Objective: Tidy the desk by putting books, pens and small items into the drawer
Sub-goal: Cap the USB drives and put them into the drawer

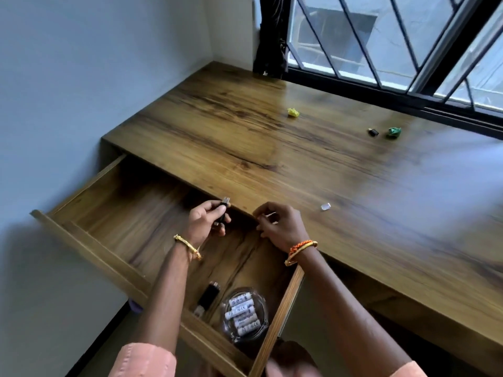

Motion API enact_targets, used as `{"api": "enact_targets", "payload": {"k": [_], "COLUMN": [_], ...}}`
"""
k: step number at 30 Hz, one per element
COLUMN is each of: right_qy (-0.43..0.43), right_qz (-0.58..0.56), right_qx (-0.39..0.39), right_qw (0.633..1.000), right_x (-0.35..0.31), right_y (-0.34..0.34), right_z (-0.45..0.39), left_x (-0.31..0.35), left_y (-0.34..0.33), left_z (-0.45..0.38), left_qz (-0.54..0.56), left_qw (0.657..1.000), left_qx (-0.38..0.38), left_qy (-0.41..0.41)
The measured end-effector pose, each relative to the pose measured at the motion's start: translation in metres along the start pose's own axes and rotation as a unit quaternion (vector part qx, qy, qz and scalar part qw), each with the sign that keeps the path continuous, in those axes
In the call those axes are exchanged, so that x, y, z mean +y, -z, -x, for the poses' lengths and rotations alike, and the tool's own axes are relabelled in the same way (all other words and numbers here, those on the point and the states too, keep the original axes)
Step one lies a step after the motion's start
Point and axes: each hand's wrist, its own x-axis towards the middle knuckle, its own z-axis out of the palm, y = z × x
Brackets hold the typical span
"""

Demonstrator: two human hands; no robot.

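Observation:
The wooden drawer stands pulled out under the desk's front edge. Over it, my left hand grips a small black device with a metal plug end. My right hand hovers at the desk edge with its fingers pinched on something small and pale; what it is cannot be made out. Inside the drawer lie a black lighter-like item and a glass bowl with several white batteries. On the desk remain a clear small piece, a yellow crumpled scrap, a black adapter and a green crumpled scrap.
A wall runs along the left of the desk. A barred window and a dark curtain stand behind the desk's far edge. The drawer's front panel juts toward me.

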Motion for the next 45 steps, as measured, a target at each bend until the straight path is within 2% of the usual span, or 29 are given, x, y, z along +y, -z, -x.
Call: {"api": "enact_targets", "payload": {"k": [2,6,11,15,19,22,27,29,31,34,36,38,39,42,45], "right_qy": [-0.001,-0.028,-0.045,-0.033,-0.014,0.010,0.117,0.104,0.053,-0.091,-0.185,-0.209,-0.204,-0.188,-0.188], "right_qz": [0.007,0.064,0.121,0.148,0.205,0.222,0.286,0.305,0.306,0.176,-0.052,-0.290,-0.364,-0.458,-0.520], "right_qx": [-0.054,-0.101,-0.156,-0.220,-0.262,-0.260,-0.239,-0.221,-0.191,-0.064,0.021,0.048,0.052,0.050,0.090], "right_qw": [0.999,0.992,0.979,0.964,0.943,0.940,0.921,0.921,0.931,0.978,0.981,0.933,0.907,0.868,0.828], "right_x": [-0.002,0.004,-0.001,-0.011,-0.020,-0.025,-0.033,-0.040,-0.047,-0.049,-0.051,-0.058,-0.060,-0.064,-0.062], "right_y": [-0.020,-0.065,-0.128,-0.196,-0.257,-0.288,-0.313,-0.313,-0.307,-0.273,-0.233,-0.190,-0.172,-0.134,-0.111], "right_z": [0.001,-0.004,-0.011,-0.026,-0.046,-0.059,-0.065,-0.064,-0.065,-0.066,-0.061,-0.051,-0.047,-0.040,-0.035], "left_x": [-0.008,-0.023,-0.030,-0.025,-0.019,-0.016,-0.018,-0.019,-0.019,-0.016,-0.010,-0.001,0.004,0.020,0.031], "left_y": [0.024,0.073,0.116,0.158,0.190,0.203,0.212,0.214,0.213,0.206,0.193,0.174,0.161,0.119,0.085], "left_z": [0.006,0.012,0.017,0.013,0.002,-0.005,-0.006,-0.006,-0.010,-0.015,-0.018,-0.018,-0.017,-0.018,-0.022], "left_qz": [0.009,-0.032,-0.061,-0.049,-0.030,-0.013,-0.020,-0.031,-0.016,-0.009,-0.007,0.002,0.003,-0.006,-0.030], "left_qw": [0.998,0.982,0.975,0.964,0.970,0.974,0.986,0.988,0.989,0.991,0.994,0.995,0.995,0.988,0.984], "left_qx": [0.066,0.183,0.206,0.254,0.235,0.215,0.146,0.127,0.109,0.073,0.022,-0.043,-0.075,-0.149,-0.175], "left_qy": [0.022,0.037,0.053,0.055,0.058,0.070,0.079,0.084,0.096,0.112,0.105,0.085,0.072,0.039,0.004]}}
